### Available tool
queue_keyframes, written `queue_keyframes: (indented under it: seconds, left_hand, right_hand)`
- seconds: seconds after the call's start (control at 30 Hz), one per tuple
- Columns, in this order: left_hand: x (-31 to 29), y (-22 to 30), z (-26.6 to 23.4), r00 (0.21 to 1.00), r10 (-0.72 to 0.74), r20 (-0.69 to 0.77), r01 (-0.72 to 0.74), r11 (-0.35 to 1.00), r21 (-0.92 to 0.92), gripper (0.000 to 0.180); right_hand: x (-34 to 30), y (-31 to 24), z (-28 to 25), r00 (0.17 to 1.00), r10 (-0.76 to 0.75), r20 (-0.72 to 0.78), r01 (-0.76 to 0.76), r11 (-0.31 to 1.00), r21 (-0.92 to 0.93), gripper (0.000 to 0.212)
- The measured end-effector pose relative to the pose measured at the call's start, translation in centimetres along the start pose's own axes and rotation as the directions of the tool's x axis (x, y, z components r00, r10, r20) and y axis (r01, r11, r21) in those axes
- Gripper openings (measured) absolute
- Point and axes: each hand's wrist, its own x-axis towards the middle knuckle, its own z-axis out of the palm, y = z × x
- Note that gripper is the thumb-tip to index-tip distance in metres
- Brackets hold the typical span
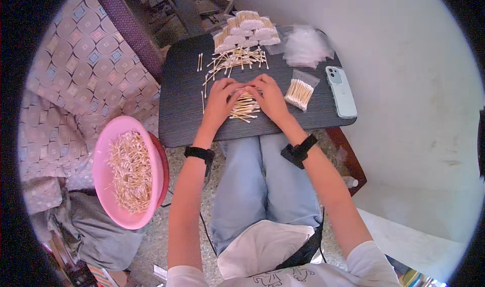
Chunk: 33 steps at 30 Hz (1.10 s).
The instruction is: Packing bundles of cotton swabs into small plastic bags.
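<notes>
On the dark table (182, 115), my left hand (222, 99) and my right hand (268, 96) curve in from both sides around a bunch of cotton swabs (246, 107). Their fingertips come together at the bunch's far end, fingers bent over the swabs. The near ends poke out toward me between the palms. Beyond my hands lies a loose heap of cotton swabs (237, 60), with a few strays off to its left. A clear bag of cotton swabs (301, 91) rests just right of my right hand.
Filled swab bags (247, 30) are stacked at the table's far edge, beside a pile of clear empty bags (307, 45). A pale phone (341, 92) lies at the right edge. Left of the table, a pink basin (106, 186) holds many loose swabs. A wall (404, 85) stands at right.
</notes>
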Motion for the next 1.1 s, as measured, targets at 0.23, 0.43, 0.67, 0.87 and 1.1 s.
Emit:
queue_keyframes:
  seconds: [0.23,0.43,0.67,0.87,1.1]
  left_hand:
    - [0.0,-0.2,0.1,1.0,-0.015,-0.012,0.015,1.0,0.015,0.016]
    - [-0.2,0.3,0.2,0.998,-0.057,-0.033,0.058,0.998,0.033,0.016]
    - [-0.4,0.3,0.1,0.997,-0.053,-0.056,0.058,0.995,0.08,0.016]
    - [-0.3,0.7,0.4,0.99,-0.009,-0.143,0.034,0.984,0.177,0.015]
    - [-0.4,0.4,0.4,0.986,0.005,-0.169,0.028,0.981,0.194,0.014]
  right_hand:
    - [-0.6,0.1,-0.3,0.988,-0.155,0.003,0.155,0.982,-0.106,0.017]
    - [-1.1,-0.7,-0.5,0.994,-0.105,-0.005,0.105,0.992,-0.072,0.015]
    - [-1.3,-1.6,-0.6,0.981,-0.17,-0.091,0.154,0.976,-0.156,0.014]
    - [-1.5,-1.1,-0.5,0.978,-0.199,-0.056,0.185,0.963,-0.195,0.013]
    - [-1.6,-1.6,-0.7,0.976,-0.216,-0.006,0.211,0.96,-0.185,0.012]
